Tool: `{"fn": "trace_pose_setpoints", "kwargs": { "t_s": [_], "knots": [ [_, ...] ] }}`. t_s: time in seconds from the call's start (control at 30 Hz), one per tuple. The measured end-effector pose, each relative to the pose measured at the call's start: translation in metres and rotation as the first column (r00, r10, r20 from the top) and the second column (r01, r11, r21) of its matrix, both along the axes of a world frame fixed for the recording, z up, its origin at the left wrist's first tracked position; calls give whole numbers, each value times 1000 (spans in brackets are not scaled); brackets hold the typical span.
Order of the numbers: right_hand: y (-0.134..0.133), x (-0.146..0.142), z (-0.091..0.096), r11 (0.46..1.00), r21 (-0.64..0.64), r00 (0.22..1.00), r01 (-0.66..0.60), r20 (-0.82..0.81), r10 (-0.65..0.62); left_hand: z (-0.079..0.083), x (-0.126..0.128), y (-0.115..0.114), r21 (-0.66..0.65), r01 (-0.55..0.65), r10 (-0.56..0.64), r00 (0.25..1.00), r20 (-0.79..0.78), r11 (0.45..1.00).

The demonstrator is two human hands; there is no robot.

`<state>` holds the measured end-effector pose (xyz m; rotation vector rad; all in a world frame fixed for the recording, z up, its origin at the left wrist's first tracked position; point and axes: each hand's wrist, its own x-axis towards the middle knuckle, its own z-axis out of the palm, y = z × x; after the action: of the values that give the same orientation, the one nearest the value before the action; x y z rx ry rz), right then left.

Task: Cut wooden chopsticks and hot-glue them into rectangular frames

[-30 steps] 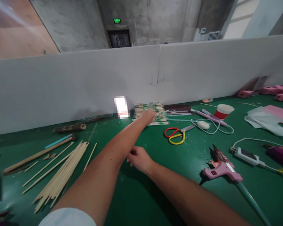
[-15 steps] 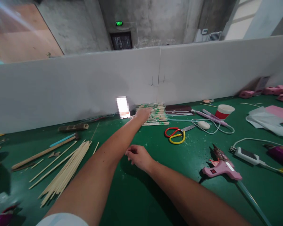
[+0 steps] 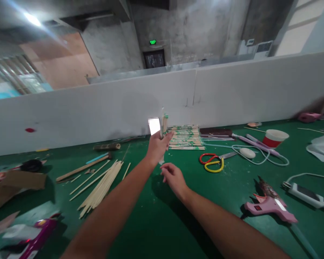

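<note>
My left hand (image 3: 157,148) is closed around a pair of paper-wrapped chopsticks (image 3: 165,123), held upright with its clear and green wrapper showing above the thumb. Just behind it lies a row of more wrapped chopsticks (image 3: 187,138) on the green table. My right hand (image 3: 174,177) hovers nearer to me, below the left one, its fingers curled in and nothing visible in them. A lit phone (image 3: 154,126) leans on the white partition behind the left hand. Red and yellow scissors (image 3: 213,162) lie to the right of both hands.
Bare wooden sticks (image 3: 104,187) lie fanned at left, near a hammer (image 3: 82,167) and a bamboo piece (image 3: 107,147). At right are a pink glue gun (image 3: 270,205), a white adapter (image 3: 305,196), a paper cup (image 3: 275,138) and looped cable. A purple glue gun (image 3: 39,235) lies front left.
My left hand has come back from the chopstick row and now holds a wrapped pair upright. My right hand stays curled in about the same place. The view has turned left.
</note>
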<state>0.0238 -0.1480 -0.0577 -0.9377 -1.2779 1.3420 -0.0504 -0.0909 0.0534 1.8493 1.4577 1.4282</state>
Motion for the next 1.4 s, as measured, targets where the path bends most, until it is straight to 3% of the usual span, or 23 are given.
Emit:
{"fn": "trace_pose_setpoints", "kwargs": {
  "t_s": [0.03,0.1,0.13,0.2,0.3,0.4,0.53,0.8,1.13,1.4],
  "knots": [
    [-2,2,8,995,22,995,93,-46,-92,-1,-4,-19,-29,54,-48,982,183,998],
    [-7,7,26,954,59,948,293,-150,-282,-8,-8,-51,-27,82,-65,917,393,996],
    [-10,9,36,895,60,876,442,-242,-417,-13,-9,-64,-40,82,-56,899,435,996],
    [-17,13,56,846,70,814,528,-327,-481,-24,-10,-80,-79,90,-43,886,462,993],
    [-26,15,78,899,198,905,390,-262,-334,-40,-8,-91,-122,103,-37,891,452,987],
    [-32,13,87,952,248,984,177,-51,-170,-52,-6,-94,-110,160,-104,912,398,981],
    [-31,13,80,952,258,972,163,123,-200,-64,-6,-95,-117,216,-158,913,377,969],
    [-24,15,65,974,186,992,128,-33,-124,-84,-11,-99,-54,170,-138,917,374,984],
    [-18,15,69,994,62,981,93,-177,-81,-79,-9,-103,-148,36,25,922,387,988],
    [-13,20,68,994,107,971,4,-238,22,-81,-10,-102,-119,45,3,926,378,992]
  ]
}}
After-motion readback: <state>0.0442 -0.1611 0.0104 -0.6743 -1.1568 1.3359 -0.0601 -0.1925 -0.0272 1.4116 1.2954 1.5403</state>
